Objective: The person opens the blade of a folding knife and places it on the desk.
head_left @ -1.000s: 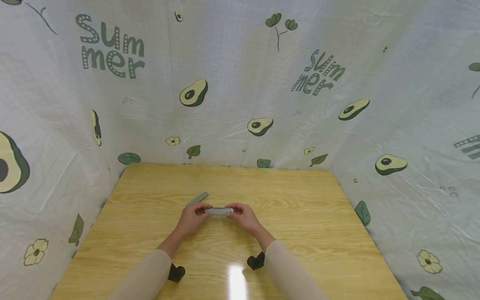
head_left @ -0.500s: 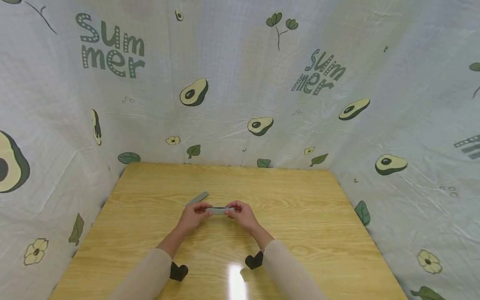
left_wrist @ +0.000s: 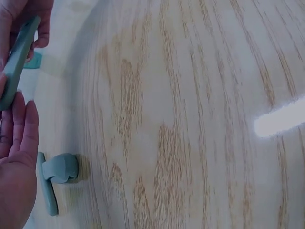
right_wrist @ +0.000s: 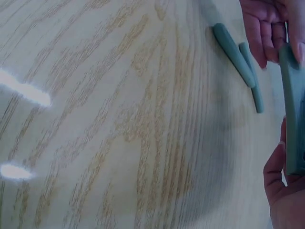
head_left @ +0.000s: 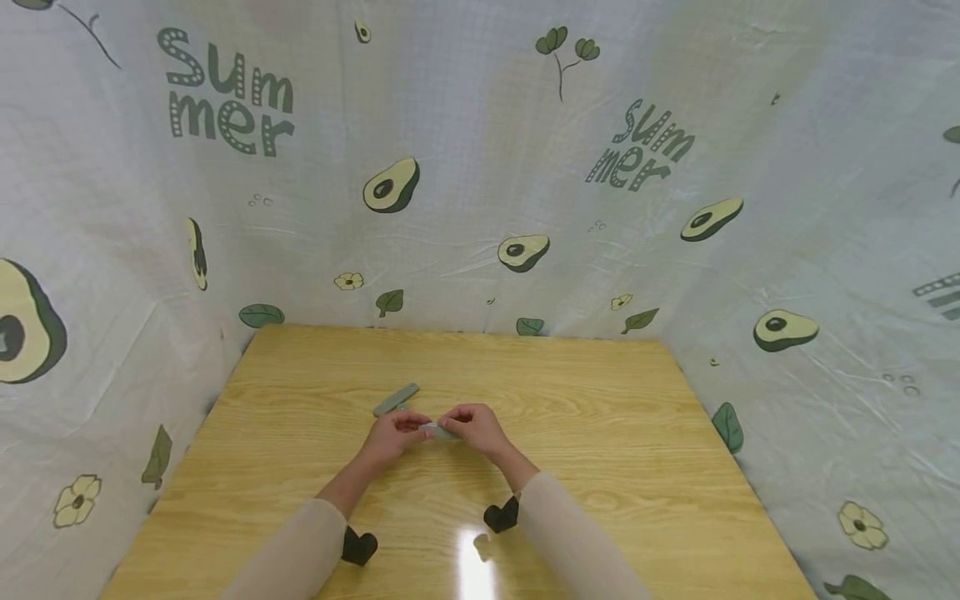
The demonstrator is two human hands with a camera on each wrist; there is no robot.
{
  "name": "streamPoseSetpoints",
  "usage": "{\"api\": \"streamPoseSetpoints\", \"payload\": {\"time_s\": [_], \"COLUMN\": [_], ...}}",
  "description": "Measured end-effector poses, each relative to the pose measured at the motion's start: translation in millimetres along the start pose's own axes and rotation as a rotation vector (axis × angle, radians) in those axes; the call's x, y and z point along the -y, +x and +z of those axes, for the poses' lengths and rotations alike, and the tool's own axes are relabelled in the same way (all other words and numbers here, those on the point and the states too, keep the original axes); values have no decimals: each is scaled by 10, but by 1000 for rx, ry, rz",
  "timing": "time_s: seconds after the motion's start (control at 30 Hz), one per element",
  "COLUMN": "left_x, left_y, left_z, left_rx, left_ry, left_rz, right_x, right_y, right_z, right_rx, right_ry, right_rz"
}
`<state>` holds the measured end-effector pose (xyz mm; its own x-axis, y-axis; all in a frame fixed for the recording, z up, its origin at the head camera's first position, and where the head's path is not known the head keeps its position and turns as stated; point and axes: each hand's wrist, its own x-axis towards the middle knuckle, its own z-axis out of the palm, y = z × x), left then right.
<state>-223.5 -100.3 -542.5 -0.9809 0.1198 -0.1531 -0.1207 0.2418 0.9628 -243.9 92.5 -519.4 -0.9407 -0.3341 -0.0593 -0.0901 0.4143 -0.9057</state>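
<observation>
Between both hands, in the middle of the table, is a long grey-green plastic bar (head_left: 440,431) with rounded ends. My left hand (head_left: 388,440) pinches its left end between thumb and fingers. My right hand (head_left: 477,429) holds the other end, thumb along the near side. In the left wrist view the bar (left_wrist: 18,64) has a small hole near its far end. The right wrist view shows a darker inner side on the bar (right_wrist: 295,119). Just behind my left hand, a similar grey-green bar (head_left: 395,399) lies on the wood, with another slim piece (right_wrist: 254,78) touching it.
The wood-grain table (head_left: 600,433) is enclosed by a white curtain (head_left: 450,108) printed with avocados and leaves. Black heart-shaped pieces (head_left: 360,546) show beside both sleeves. A bright reflection (head_left: 476,567) lies on the table's near part.
The held bar has gone from level to tilted, its right end nearer me. My hands have come closer together, the right moving left along the bar. More of the lying bar now shows.
</observation>
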Motion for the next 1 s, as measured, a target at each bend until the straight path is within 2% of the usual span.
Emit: {"api": "streamPoseSetpoints", "payload": {"time_s": [0.17, 0.27, 0.47, 0.6, 0.83, 0.9, 1.0], "left_x": [4, 19, 41, 43, 26, 28, 39], "left_y": [-3, -3, -9, -22, -59, -61, -63], "left_z": [-21, -32, -48, -56, -55, -57, -71], "left_rx": [15, 31, 44, 64, 99, 101, 87], "left_ry": [-5, -3, -14, -13, 12, 17, 8], "left_rz": [-1, 19, 31, 37, 43, 45, 37], "right_x": [-19, -111, -102, -113, -71, -52, -45], "right_y": [10, 48, 24, 46, 102, 108, 109], "right_z": [-4, 1, -41, -77, -142, -172, -228], "right_rx": [-29, -75, -148, -106, 6, 12, -18], "right_ry": [-12, -1, 111, 111, -26, -46, -15], "right_rz": [-20, -25, -9, -27, -90, -91, -91]}}
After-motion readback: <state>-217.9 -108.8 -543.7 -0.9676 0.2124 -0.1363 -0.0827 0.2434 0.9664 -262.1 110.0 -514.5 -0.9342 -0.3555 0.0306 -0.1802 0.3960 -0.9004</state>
